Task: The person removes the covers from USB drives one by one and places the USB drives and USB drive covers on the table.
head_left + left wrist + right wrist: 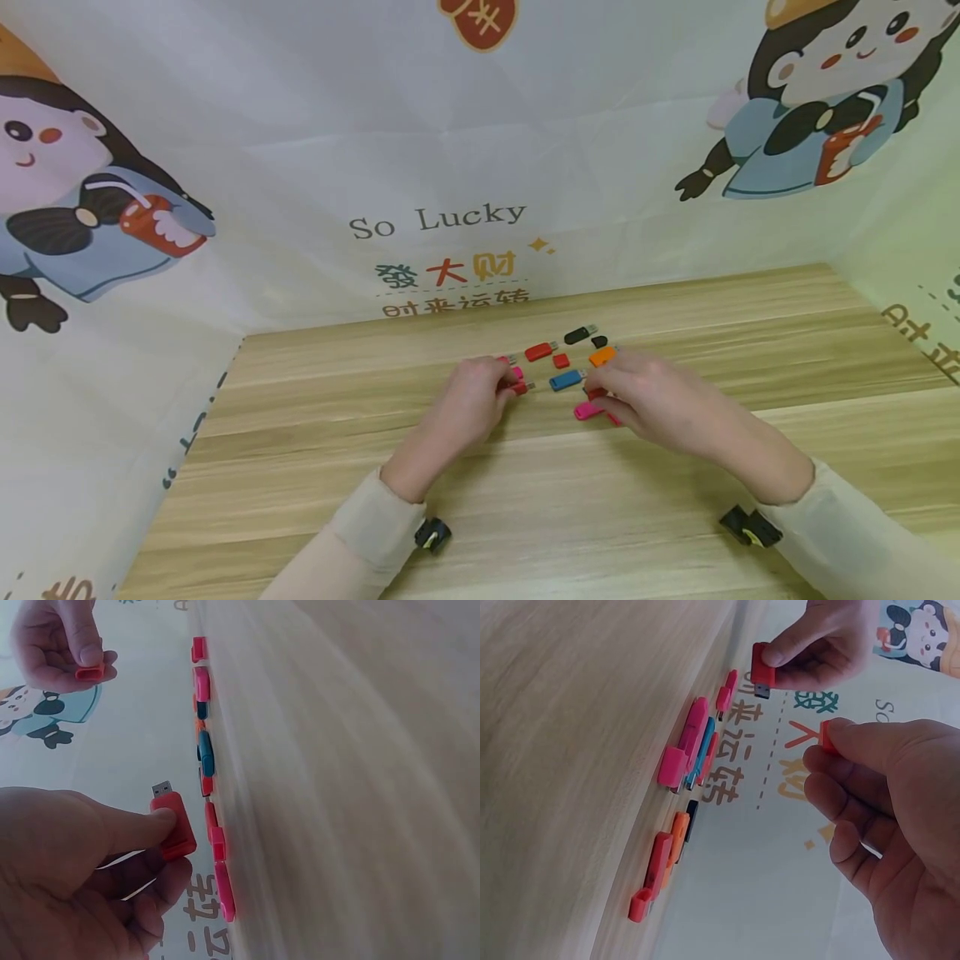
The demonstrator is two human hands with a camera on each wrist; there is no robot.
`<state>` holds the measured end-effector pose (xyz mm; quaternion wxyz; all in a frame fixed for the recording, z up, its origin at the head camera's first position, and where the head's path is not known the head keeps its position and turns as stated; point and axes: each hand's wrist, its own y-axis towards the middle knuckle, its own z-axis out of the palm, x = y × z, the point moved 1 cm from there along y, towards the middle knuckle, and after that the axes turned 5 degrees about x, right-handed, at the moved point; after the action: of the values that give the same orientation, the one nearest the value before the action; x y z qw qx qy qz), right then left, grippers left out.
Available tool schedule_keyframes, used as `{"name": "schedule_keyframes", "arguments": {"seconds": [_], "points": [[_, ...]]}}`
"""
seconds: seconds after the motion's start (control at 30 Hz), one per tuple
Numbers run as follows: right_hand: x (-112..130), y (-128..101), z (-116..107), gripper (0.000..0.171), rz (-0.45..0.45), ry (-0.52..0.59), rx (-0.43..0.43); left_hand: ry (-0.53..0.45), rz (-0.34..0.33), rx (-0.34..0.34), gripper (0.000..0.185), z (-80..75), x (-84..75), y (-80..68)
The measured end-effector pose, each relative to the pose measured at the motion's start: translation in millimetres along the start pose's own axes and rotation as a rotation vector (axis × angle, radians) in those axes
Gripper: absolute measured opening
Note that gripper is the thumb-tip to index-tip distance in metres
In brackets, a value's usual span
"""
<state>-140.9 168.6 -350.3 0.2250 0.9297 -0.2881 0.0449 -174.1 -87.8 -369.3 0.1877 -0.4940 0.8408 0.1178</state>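
My left hand pinches a red plastic USB stick, its plug bare. My right hand pinches its small red cap. Capping step, I judge; next: line up cap with plug, above the wooden desk.

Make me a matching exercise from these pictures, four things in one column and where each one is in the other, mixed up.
Things:
1. red USB stick
2. red cap
3. blue USB stick
4. black USB stick

Places:
A. on the table, between the hands
B. pinched in the right hand
C. pinched in the left hand
D. on the table, farthest from the person

Pairs: 1-C, 2-B, 3-A, 4-D
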Motion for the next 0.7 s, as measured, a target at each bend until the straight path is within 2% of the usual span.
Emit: {"name": "schedule_keyframes", "arguments": {"seconds": [0.33, 0.7], "points": [[3, 0, 2, 0.019, -0.019, 0.021, -0.002, -0.002, -0.046, 0.05, 0.004, 4.8, 2.8, 6.7], [2, -2, 4, 0.017, -0.011, 0.02, 0.004, 0.014, -0.047, 0.081, 0.004, 7.2, 6.1, 13.4]]}}
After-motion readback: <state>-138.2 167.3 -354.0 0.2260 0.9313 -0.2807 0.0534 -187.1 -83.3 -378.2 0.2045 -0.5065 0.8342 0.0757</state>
